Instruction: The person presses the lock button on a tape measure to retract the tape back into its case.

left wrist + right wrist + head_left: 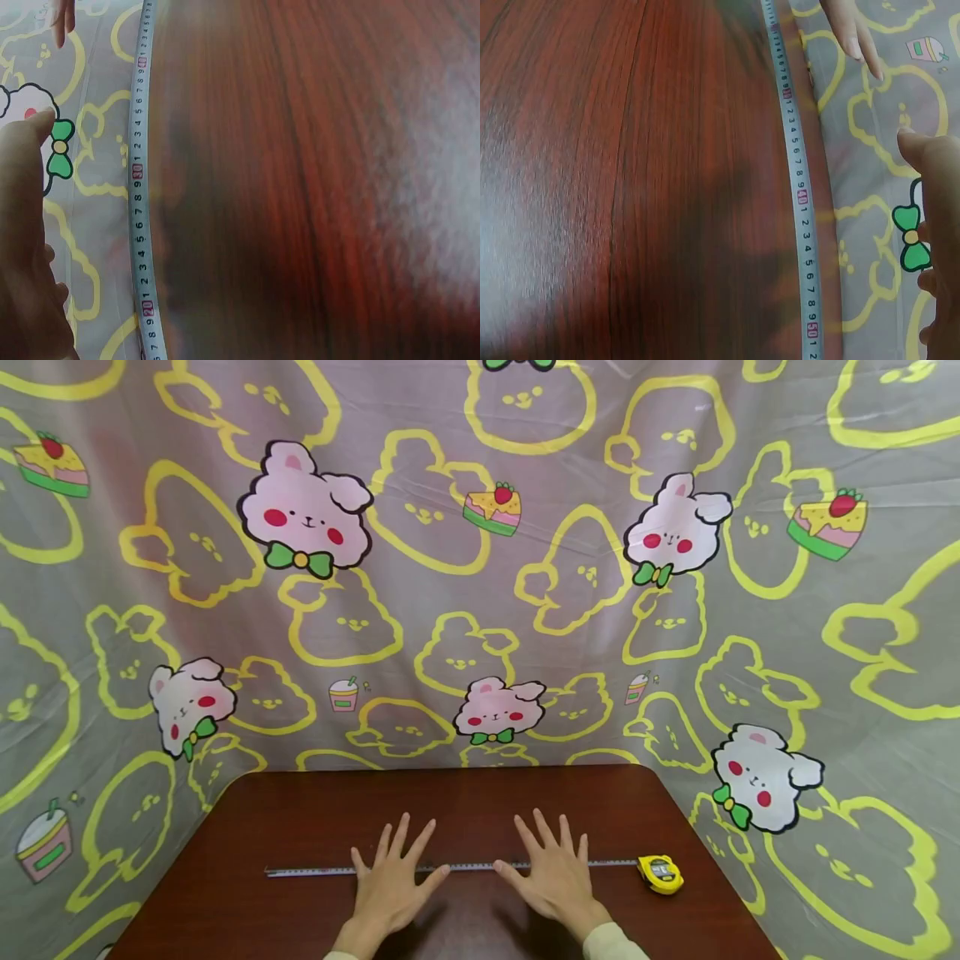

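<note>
A tape measure with a yellow case point(660, 874) lies at the right of the table, its blade point(472, 866) pulled out in a long line to the left. My left hand point(392, 887) is held over the left half of the blade, fingers spread. Over the right half, nearer the case, is my right hand point(553, 878), also with fingers spread. Both hands hold nothing. In the left wrist view the numbered blade point(139, 187) runs past the left hand point(26, 232). The right wrist view shows the blade point(801, 187) beside the right hand point(941, 225).
The dark reddish-brown wooden table point(315, 810) has rounded far corners. Behind it and along both sides hangs a grey curtain point(420, 652) printed with cartoon rabbits, cakes and cups. Shadows of the hands fall on the tabletop.
</note>
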`<state>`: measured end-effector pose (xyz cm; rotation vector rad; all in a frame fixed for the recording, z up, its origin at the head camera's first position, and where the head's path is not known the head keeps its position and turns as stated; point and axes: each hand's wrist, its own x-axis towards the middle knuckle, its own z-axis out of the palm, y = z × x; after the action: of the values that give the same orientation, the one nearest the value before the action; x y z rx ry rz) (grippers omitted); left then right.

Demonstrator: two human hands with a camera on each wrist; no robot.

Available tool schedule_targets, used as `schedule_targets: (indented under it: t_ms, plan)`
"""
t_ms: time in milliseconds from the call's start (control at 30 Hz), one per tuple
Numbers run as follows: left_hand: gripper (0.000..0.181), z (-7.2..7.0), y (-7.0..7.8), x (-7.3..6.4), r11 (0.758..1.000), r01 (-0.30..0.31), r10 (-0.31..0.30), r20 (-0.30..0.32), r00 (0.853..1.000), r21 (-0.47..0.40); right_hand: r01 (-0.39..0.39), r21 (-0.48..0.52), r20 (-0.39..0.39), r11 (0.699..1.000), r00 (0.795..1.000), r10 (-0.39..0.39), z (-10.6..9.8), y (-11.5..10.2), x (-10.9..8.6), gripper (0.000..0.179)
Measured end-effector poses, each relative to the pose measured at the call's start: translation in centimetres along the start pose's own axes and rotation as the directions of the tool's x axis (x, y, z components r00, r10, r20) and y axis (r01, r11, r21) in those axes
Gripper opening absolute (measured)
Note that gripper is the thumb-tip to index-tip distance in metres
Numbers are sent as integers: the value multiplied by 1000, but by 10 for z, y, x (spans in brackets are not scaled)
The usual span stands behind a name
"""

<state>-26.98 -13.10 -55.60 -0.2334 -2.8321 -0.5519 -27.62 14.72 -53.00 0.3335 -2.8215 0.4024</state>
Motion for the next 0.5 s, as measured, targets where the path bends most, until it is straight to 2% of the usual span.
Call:
schedule_targets:
  t_ms: [367,500]
  plan:
    - [81,-7,-14,-1,1000,7,-7,-15,1000,2,-1,16,-14,1000,1000,2,-5,13,-2,87]
    - [82,-9,-18,-1,1000,20,-20,7,1000,1,-9,10,-12,1000,1000,9,-8,17,-1,87]
